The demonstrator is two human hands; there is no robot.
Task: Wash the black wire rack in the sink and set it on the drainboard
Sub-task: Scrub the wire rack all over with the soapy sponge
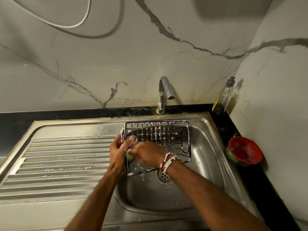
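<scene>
Soapy black wire rack point(160, 139), a rectangular grid, tilts over the steel sink point(208, 147); left hand point(119, 153) grips its edge, right hand point(146, 155) beside it clutches a green scrubber point(129, 157).

Left hand point(119, 151) fingers curled in grip; right hand point(146, 154) closed, crossing beside it.

No legible text, brand, number or sign anywhere in view. Yellow label on the clear pump bottle point(224, 97) at the back right corner of the surface point(233, 129) — seen edge-on, print too small and blurred to read. Red bowl point(244, 151) — coloured banding on the outer wall only, no lettering discernible.
</scene>
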